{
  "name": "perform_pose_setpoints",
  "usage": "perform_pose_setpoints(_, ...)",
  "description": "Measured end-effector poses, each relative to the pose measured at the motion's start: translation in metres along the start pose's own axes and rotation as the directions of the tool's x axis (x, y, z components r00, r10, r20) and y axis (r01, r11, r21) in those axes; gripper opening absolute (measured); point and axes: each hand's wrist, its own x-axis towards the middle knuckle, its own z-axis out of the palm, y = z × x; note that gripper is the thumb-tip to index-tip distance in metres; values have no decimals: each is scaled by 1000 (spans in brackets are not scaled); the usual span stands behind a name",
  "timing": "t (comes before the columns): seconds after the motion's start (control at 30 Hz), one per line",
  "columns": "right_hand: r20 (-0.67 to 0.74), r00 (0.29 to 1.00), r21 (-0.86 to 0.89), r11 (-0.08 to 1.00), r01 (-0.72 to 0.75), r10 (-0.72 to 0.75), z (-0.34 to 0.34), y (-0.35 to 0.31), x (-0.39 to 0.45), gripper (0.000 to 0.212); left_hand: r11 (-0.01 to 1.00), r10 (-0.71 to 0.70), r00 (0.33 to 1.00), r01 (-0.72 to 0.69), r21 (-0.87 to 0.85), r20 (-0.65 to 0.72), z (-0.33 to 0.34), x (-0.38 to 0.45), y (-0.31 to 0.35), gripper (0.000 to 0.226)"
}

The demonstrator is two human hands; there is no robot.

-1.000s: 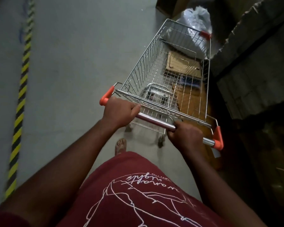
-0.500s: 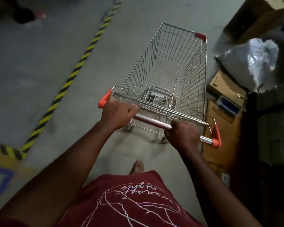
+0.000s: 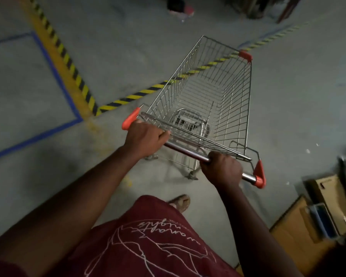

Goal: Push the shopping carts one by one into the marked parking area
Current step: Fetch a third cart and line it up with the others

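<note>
Mid-push, steering phase. Left hand (image 3: pixel 143 137) and right hand (image 3: pixel 221 170) both have fingers wrapped tight round the handle bar (image 3: pixel 185 150) of the empty shopping cart (image 3: pixel 212 92). Cart's nose sits over the yellow-black striped tape (image 3: pixel 128 98); that tape's corner and the blue floor outline (image 3: pixel 54 68) lie left of the cart. Cardboard boxes (image 3: pixel 300 222) behind-right of the cart. Which marking is the parking area: can't tell. Next, probably: swing left, then push straight in.

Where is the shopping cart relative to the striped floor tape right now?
In the head view the shopping cart sits centre-right, both hands on its handle; its basket overlaps one line of yellow-black tape, whose corner lies just left of the handle.
</note>
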Motion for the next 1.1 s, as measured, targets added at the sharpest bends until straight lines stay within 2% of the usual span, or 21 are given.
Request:
perform_pose_setpoints(0.13,-26,985,-37,985,169,-170,-3,-95,-18,35,982,-175,979,181,54,-101,-21,-76,-84,47)
perform_pose_setpoints(0.27,-64,942,-60,944,325,-329,-5,-195,-46,35,932,-334,929,350,88,-160,-47,-156,-168,46)
perform_pose_setpoints(0.37,-94,880,-65,885,461,-466,-4,-270,-68,31,876,-449,861,477,73,-240,-64,-215,-227,46)
perform_pose_setpoints(0.43,-104,834,-75,841,536,-542,-3,-320,-82,29,811,-540,793,580,77,-282,-75,-254,-259,46)
perform_pose_setpoints(0.57,-96,730,-58,736,674,-676,-7,-417,-106,26,659,-703,635,751,41,-320,-100,-319,-315,57)
perform_pose_setpoints(0.7,-60,579,-77,582,809,-813,-7,-513,-119,28,521,-828,518,852,46,-216,-118,-385,-386,60)
perform_pose_setpoints(0.8,-97,502,-54,508,860,-860,-4,-579,-124,28,483,-844,476,875,33,-247,-134,-421,-430,63)
perform_pose_setpoints(0.9,-115,393,-47,400,915,-913,1,-657,-139,27,428,-829,408,903,36,-382,-146,-463,-488,52)
perform_pose_setpoints(0.97,-113,324,-38,330,943,-939,0,-710,-149,26,388,-812,374,920,65,-449,-156,-493,-524,53)
perform_pose_setpoints(1.1,-40,202,11,202,979,-979,-3,-808,-169,24,310,-874,283,951,-3,-396,-183,-550,-595,53)
